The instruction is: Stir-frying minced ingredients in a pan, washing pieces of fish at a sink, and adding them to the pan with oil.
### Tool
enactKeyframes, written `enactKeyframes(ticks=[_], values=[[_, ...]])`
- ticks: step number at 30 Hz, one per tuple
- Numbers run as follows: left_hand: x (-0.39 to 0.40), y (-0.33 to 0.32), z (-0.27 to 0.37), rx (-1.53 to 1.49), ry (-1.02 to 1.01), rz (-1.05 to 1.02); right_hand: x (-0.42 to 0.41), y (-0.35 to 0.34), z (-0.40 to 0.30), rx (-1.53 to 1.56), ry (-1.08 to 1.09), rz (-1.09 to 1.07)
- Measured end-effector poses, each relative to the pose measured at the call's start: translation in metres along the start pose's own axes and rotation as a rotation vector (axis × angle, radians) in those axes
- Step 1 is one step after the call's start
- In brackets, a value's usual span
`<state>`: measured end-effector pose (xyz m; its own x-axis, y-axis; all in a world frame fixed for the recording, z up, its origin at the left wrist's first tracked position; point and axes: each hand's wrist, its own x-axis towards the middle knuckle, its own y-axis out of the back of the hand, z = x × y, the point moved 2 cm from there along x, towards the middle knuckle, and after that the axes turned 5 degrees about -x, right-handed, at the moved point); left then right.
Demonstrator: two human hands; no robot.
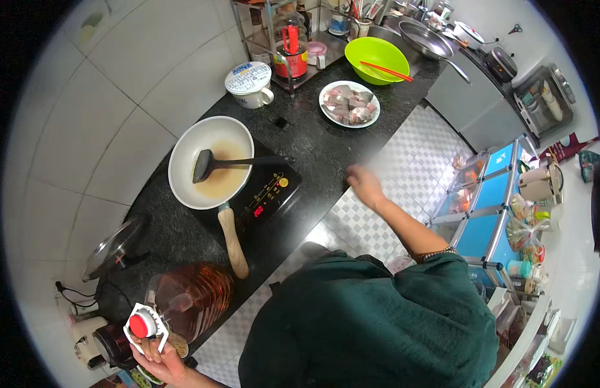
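At the lower left, my left hand (161, 361) grips the white plastic handle (160, 334) of a large clear jug (193, 296) of reddish-brown oil. Its red cap (139, 326) faces up towards me. My right hand (365, 186) is at the counter's front edge, its fingers curled and partly hidden; no object shows in it. Between my hands, a white frying pan (177, 160) with a wooden handle stands on a black induction cooker (285, 194) whose display is lit. A thin layer of brownish liquid (227, 186) covers the pan's bottom. A black spatula (205, 167) rests in the pan, its handle across the rim.
A plate (324, 107) of raw fish pieces (350, 103) and a green bowl (372, 48) with red chopsticks (387, 71) stand farther along the counter. Near the wall are a lidded white cup (249, 85) and a metal rack (291, 80). A glass lid (111, 247) leans at left.
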<state>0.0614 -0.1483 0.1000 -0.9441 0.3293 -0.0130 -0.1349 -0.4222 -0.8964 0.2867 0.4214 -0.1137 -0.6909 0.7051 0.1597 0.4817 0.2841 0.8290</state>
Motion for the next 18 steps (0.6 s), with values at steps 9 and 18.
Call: enactKeyframes(ticks=[9, 18], values=[[-0.002, -0.008, -0.005, 0.228, -0.197, 0.291, 0.081, -0.035, -0.025, -0.143, 0.453, -0.009], [-0.002, 0.004, 0.001, 0.254, -0.131, 0.201, 0.101, -0.047, -0.015, -0.461, 0.646, -0.139]])
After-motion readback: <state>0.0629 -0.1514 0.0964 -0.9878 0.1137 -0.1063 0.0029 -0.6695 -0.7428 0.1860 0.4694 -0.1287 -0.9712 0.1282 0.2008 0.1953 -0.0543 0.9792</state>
